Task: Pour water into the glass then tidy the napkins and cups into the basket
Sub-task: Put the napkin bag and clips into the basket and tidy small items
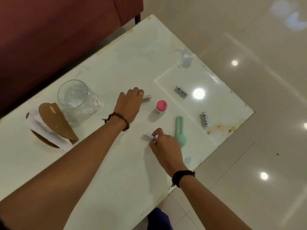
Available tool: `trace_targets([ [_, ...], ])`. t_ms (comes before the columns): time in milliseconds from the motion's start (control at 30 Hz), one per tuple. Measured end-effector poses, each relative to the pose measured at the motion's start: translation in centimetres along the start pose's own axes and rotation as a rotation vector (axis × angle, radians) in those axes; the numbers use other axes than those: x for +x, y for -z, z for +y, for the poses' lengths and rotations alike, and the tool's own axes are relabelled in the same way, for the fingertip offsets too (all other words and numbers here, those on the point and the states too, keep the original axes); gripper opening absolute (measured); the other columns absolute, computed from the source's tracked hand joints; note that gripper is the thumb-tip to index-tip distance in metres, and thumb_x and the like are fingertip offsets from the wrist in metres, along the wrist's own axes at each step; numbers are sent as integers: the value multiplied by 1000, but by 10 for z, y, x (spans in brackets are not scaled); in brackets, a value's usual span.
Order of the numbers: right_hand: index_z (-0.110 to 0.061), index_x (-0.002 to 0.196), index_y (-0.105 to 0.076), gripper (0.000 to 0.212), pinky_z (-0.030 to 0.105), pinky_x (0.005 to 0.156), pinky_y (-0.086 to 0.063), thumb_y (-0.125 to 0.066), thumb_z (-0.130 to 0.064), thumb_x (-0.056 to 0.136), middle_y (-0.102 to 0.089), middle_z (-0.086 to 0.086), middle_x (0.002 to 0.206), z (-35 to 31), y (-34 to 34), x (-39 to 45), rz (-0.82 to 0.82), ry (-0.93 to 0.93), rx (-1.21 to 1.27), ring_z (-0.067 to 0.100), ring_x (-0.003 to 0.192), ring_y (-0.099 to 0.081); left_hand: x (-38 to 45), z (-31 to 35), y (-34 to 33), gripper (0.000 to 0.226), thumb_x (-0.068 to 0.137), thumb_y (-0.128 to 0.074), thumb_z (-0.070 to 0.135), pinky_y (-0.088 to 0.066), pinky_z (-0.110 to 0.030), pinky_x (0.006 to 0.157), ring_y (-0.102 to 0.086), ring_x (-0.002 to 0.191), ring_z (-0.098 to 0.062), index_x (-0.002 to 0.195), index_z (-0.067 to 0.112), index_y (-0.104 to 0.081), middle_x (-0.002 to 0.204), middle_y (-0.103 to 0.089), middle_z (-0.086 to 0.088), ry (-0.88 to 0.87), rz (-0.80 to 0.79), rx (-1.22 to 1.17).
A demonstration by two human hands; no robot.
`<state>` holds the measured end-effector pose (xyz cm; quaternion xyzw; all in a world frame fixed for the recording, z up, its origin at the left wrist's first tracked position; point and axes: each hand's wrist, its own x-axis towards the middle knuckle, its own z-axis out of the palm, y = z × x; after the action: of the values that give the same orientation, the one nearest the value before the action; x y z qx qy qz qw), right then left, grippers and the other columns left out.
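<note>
Here my two bare arms stretch out over the white tabletop [116, 171], and I take the pink-capped bottle [161, 106] as my landmark. My left hand [130, 103] lies palm down just left of the bottle, wrist nearly straight, with a bead bracelet [118, 119] round it and a ring on one finger. Its fingertips cover one end of a small white roll [147, 98] that lies between hand and bottle; whether that grip is truly closed on the roll I cannot tell, for the fingers hide it. My right hand [166, 146] sits nearer me than the bottle, knuckles up, wrist bent inward, a dark band [182, 176] at the wrist. Its thumb and forefinger pinch the end of a second white roll [149, 136], which lies flat on the tabletop. Just right of that hand, and nearer than the bottle, lies a mint green tool [179, 128], its slotted handle pointing away from me. Two more rolls lie beyond: one [181, 92] up and right of the bottle, another [205, 119] further right. The glass [75, 95] stands well left of the bottle, upright, and looks to hold water. Beside it, further left, a brown napkin holder [56, 123] holds white napkins.
</note>
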<state>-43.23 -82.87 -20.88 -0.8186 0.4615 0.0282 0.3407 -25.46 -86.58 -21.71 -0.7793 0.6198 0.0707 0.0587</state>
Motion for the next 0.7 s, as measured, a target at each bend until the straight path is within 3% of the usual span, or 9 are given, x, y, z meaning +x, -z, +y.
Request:
trace_targets([
  [133,-17,102,-50,25,33,51,-36,-52,-36,84,-57,2,65,-17,-4,-12,-57,-60,299,24,64,-57,-52,-11,2,15,95,-44,19,-41,-39,72,-55,92,-27,104,9,-51,106,-55,-10,305,65,-534],
  [233,-23,97,-47,23,36,55,-44,-50,-40,82,-60,3,60,-42,-10,-24,-117,-67,471,19,59,-59,-110,-26,9,10,93,-49,21,-41,-21,65,-54,78,-13,97,13,-52,100,-56,-4,448,165,-875],
  [333,-25,84,-46,16,23,51,-40,-42,-40,88,-63,4,63,-71,-23,-39,-165,-16,622,12,54,-56,-170,-45,18,5,91,-52,22,-42,-12,68,-54,79,-1,96,21,-53,92,-59,6,603,245,-1045],
  [433,-20,82,-50,19,14,48,-35,-41,-35,90,-63,1,67,-111,-45,-57,-236,27,714,10,55,-57,-231,-67,24,5,91,-53,21,-48,-30,75,-58,82,-9,94,22,-56,86,-61,10,745,319,-1169],
  [500,-18,82,-53,18,10,47,-33,-44,-30,92,-61,-7,65,-143,-66,-72,-286,72,725,4,52,-52,-273,-83,28,7,90,-53,19,-48,-33,77,-59,83,-15,90,26,-57,87,-62,10,832,377,-1235],
  [700,-18,83,-59,19,9,52,-37,-48,-30,93,-66,-15,76,-269,-145,-139,-372,263,644,2,59,-52,-412,-151,28,6,88,-57,23,-47,-13,69,-58,76,1,92,25,-61,85,-65,12,1005,507,-1378],
])
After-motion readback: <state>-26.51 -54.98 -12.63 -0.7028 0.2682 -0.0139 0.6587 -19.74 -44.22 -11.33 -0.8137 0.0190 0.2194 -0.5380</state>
